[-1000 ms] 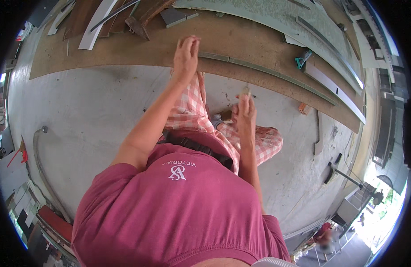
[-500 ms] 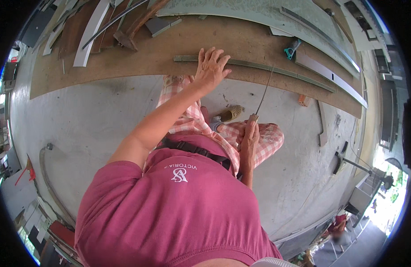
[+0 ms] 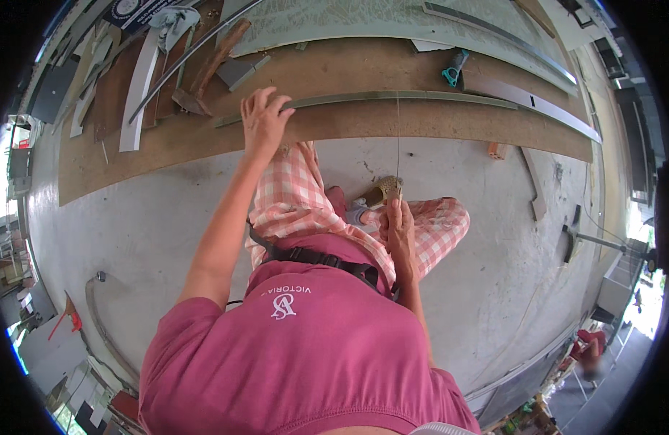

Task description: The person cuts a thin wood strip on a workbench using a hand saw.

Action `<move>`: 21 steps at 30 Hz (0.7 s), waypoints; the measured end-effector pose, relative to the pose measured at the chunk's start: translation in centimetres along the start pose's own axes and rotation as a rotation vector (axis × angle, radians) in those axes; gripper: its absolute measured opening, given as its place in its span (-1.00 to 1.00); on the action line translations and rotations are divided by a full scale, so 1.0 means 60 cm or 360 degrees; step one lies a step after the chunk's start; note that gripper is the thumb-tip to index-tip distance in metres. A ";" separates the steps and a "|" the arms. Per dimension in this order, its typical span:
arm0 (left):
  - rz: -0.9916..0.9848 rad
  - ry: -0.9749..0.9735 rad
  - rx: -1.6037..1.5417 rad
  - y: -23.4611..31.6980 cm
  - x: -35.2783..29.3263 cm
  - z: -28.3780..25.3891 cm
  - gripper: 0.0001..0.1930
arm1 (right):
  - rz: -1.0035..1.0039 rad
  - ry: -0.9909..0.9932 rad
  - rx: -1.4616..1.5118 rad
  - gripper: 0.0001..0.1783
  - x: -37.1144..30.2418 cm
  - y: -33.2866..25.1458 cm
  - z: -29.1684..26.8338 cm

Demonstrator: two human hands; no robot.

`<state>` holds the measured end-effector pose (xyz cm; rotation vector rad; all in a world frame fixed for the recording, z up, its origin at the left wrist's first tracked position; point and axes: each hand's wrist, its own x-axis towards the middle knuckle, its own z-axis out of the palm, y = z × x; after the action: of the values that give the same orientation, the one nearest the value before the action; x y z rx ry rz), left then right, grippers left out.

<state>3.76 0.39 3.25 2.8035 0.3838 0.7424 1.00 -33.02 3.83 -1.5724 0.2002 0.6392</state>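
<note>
My left hand is open, fingers spread, over the left part of a long, narrow greenish strip. Whether the fingertips press on the strip, I cannot tell. My right hand is closed around the handle of what looks like a handsaw, its thin blade seen edge-on. The blade points away from me, and its far end meets or crosses the strip right of the middle. The strip lies along the near part of a brown board.
A hammer and white and dark strips lie at the left. A teal-handled tool and a metal bar lie right, below a pale green sheet. A brick sits under the board's edge. A stand is at the right.
My left hand has moved left, and the strip's left end now lies nearer the hammer. The blade, slanted right before, now points nearly straight ahead. The whole view has shifted somewhat.
</note>
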 end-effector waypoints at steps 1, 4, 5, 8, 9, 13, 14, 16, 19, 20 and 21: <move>-0.0063 -0.0034 -0.0031 -0.012 -0.002 -0.007 -0.71 | -0.0054 -0.0051 -0.0089 -0.53 0.003 0.000 0.001; -0.0141 -0.0090 -0.0033 -0.014 0.000 -0.016 -0.65 | -0.0063 -0.0154 -0.0200 -0.52 0.005 -0.004 0.015; -0.0123 -0.0059 -0.0117 0.011 0.008 -0.018 -0.62 | -0.0013 -0.0201 -0.0230 -0.52 0.003 -0.009 0.020; -0.0014 -0.0091 -0.0302 0.099 0.017 0.012 -0.59 | 0.0001 -0.0298 -0.0082 -0.51 -0.002 -0.020 0.039; 0.0063 -0.0099 -0.0302 0.130 0.012 0.035 -0.62 | 0.0001 -0.0309 -0.0094 -0.51 -0.003 -0.018 0.038; 0.0124 0.0024 -0.0494 0.188 0.003 0.080 -0.70 | -0.0010 -0.0129 -0.0037 -0.50 -0.010 -0.007 0.033; 0.0121 0.0022 -0.0494 0.185 0.008 0.078 -0.70 | -0.0012 -0.0073 0.0040 -0.48 -0.012 -0.009 0.031; 0.0088 0.0199 -0.0478 0.171 0.028 0.076 -0.74 | -0.0099 -0.0047 -0.0032 -0.49 -0.006 0.001 0.026; -0.0198 0.0230 -0.0413 0.133 0.047 0.097 -0.80 | -0.0008 -0.0127 -0.0040 -0.48 0.001 0.010 0.039; -0.0187 0.0227 -0.0418 0.132 0.049 0.105 -0.80 | -0.0146 -0.0182 -0.0166 -0.47 0.011 0.022 0.042; -0.0223 0.0195 -0.0342 0.132 0.049 0.113 -0.82 | -0.0284 -0.0236 -0.0294 -0.47 0.019 0.034 0.042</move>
<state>11.23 -7.15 0.99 2.5105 0.4851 0.8700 0.22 -30.56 1.56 -1.6889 -0.1123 0.6447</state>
